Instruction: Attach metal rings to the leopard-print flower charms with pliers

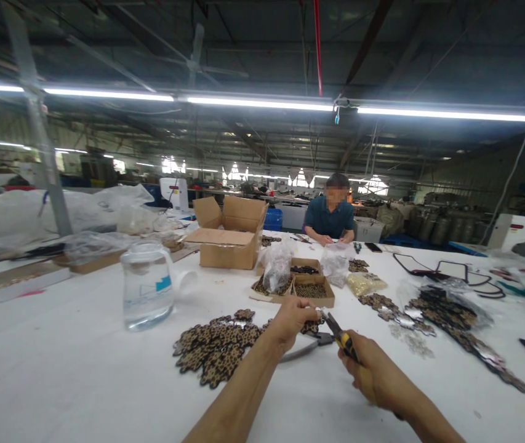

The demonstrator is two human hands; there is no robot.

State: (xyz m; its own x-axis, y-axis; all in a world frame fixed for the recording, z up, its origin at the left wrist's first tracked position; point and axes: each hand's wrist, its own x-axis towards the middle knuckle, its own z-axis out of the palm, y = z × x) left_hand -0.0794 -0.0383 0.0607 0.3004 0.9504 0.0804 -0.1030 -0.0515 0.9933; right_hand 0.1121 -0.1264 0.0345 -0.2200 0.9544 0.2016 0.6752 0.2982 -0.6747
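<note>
My left hand is closed in a pinch at the middle of the table, and a small shiny bit shows at its fingertips, too small to name. My right hand is wrapped round pliers with yellow and black handles, whose jaws point up-left and reach the left fingertips. Under and between the hands lies a second hand tool with grey handles, its dark jaws partly visible. Left of my left forearm spreads a pile of leopard-print, flower-shaped pieces, which the forearm partly hides.
Beyond my hands stand small boxes of metal parts, plastic bags and an open carton. A water jug stands left. More leopard-print pieces lie right, near a bag of gold-coloured parts. A person sits opposite.
</note>
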